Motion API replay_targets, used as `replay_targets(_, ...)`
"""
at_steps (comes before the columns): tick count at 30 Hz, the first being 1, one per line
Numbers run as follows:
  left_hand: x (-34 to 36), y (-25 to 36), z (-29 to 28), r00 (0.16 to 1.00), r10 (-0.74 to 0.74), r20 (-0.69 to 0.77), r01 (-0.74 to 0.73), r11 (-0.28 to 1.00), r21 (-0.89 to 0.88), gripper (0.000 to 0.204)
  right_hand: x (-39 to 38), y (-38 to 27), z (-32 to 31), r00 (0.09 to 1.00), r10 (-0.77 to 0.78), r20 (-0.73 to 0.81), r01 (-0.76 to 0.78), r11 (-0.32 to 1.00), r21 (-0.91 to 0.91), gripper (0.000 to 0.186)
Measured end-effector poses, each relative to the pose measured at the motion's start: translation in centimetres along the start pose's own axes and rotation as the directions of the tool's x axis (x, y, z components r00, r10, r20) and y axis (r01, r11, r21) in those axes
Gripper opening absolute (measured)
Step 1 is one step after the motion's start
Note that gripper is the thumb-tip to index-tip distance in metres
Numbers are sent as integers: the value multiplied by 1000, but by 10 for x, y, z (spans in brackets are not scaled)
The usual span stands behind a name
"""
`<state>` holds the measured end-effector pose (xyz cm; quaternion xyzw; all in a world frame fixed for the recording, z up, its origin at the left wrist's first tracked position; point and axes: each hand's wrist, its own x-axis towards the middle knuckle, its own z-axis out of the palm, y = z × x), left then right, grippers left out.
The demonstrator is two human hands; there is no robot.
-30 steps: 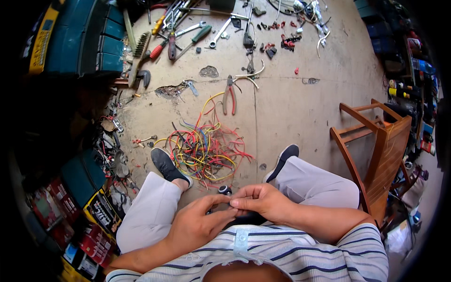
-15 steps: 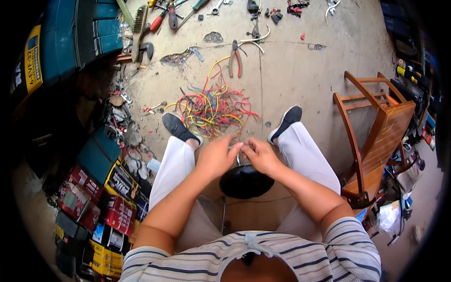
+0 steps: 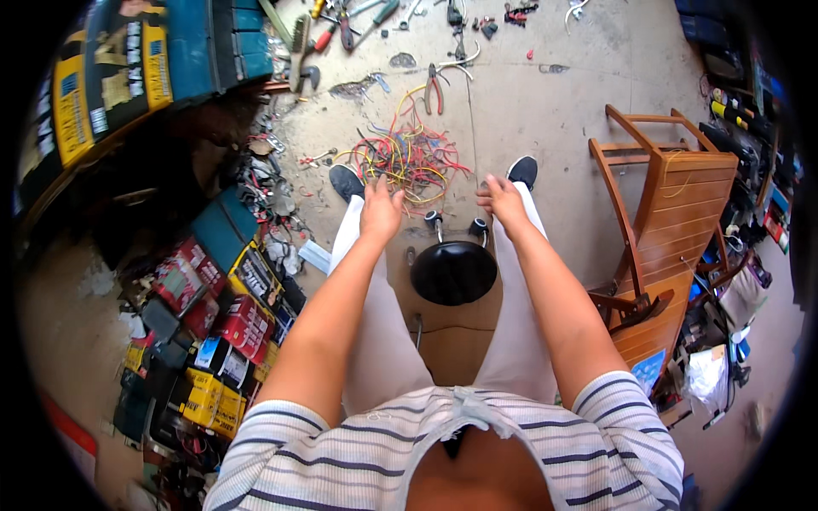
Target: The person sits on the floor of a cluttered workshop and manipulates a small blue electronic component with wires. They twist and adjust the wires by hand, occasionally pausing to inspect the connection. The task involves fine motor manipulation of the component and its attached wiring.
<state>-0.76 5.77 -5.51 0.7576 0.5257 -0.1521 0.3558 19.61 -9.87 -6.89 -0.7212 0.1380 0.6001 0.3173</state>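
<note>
My left hand (image 3: 382, 213) is held above my left knee with its fingers stretched out and nothing in them. Level with it, my right hand (image 3: 504, 204) is also open and bare, over my right shin. Between my legs, below the hands, is a low stool with a round black seat (image 3: 453, 274) and metal legs on casters. Beyond the hands a tangled heap of red, yellow and blue wires (image 3: 409, 162) lies on the floor between my shoes. Red-handled pliers (image 3: 435, 92) rest on the concrete past the wires, touched by neither hand.
A wooden folding chair (image 3: 682, 204) lies on the right. Boxed batteries (image 3: 247, 328) and scraps crowd the left, below a stack of teal and yellow-labelled boxes (image 3: 158, 68). Screwdrivers, a wire brush (image 3: 298, 51) and a hammer (image 3: 310, 78) are at the far left.
My hands were together over the stool with fingers pinched; they have moved apart and opened. More of the stool shows now, and my head view has shifted. The wire heap stays on the floor.
</note>
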Motion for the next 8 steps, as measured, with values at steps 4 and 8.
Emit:
replay_targets(4,-28,25,-78,973,-16,231,12,1000,21,33,-98,22,-95,999,-37,-25,40,989,144,37)
replay_targets(8,-81,13,-133,912,-128,390,61,982,178,28,-177,90,-202,975,103,-197,-70,983,172,31)
